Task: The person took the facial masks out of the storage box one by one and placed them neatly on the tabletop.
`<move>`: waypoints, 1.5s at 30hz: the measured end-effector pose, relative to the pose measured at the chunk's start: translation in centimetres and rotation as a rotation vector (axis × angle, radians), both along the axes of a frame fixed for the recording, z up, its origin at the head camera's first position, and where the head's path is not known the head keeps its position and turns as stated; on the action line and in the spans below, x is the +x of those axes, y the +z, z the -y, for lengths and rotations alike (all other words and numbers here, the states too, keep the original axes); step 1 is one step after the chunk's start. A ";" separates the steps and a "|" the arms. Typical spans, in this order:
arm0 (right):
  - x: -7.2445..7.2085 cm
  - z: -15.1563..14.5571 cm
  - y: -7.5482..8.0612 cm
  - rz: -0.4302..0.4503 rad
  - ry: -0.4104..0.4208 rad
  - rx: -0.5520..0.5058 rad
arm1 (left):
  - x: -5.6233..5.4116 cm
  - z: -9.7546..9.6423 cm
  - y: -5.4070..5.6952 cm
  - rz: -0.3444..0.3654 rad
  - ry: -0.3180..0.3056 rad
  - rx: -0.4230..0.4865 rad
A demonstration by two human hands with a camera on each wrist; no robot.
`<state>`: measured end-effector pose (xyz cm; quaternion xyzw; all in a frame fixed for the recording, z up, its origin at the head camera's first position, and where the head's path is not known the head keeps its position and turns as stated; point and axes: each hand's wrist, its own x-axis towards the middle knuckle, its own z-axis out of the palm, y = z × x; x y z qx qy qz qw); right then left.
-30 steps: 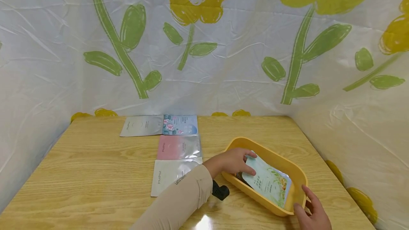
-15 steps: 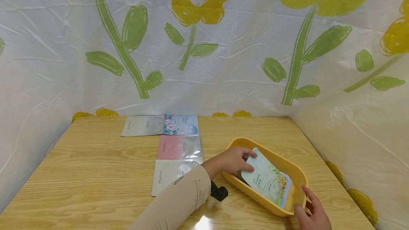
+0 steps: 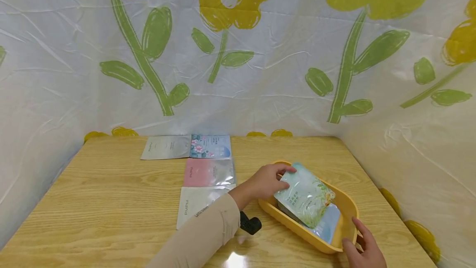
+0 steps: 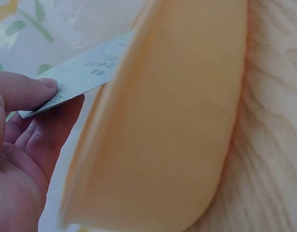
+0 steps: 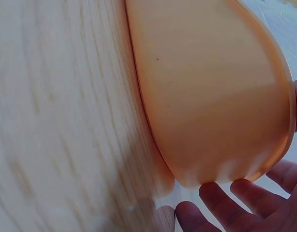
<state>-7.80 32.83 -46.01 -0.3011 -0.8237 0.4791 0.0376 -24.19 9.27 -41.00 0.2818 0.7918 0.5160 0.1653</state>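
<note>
My left hand [image 3: 265,181] pinches one edge of a pale green foil sheet mask packet [image 3: 306,193] between thumb and fingers. The packet, printed with plants, is raised and tilted over the yellow tray [image 3: 348,218]. In the left wrist view the thumb lies on top of the packet [image 4: 83,72], fingers beneath. Under it, a light blue packet [image 3: 329,224] lies in the tray, partly covered. At the tray's near right end my right hand [image 3: 366,247] holds the rim. The right wrist view has its fingertips against the outer wall [image 5: 211,121].
Left of the tray, several packets lie flat on the wooden table [image 3: 111,202]: silver-grey [image 3: 165,147], blue floral [image 3: 210,146], pink [image 3: 208,172] and white [image 3: 189,206], the last partly behind my left sleeve [image 3: 208,230]. A flower-printed sheet [image 3: 260,73] hangs behind.
My left hand has lifted the pale green packet up and slightly left, uncovering more of the light blue packet. The right hand and tray have stayed put.
</note>
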 end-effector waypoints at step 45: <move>-0.4 -0.6 -0.6 0.032 -0.016 -0.021 | -3.7 19.1 1.4 0.104 0.439 0.273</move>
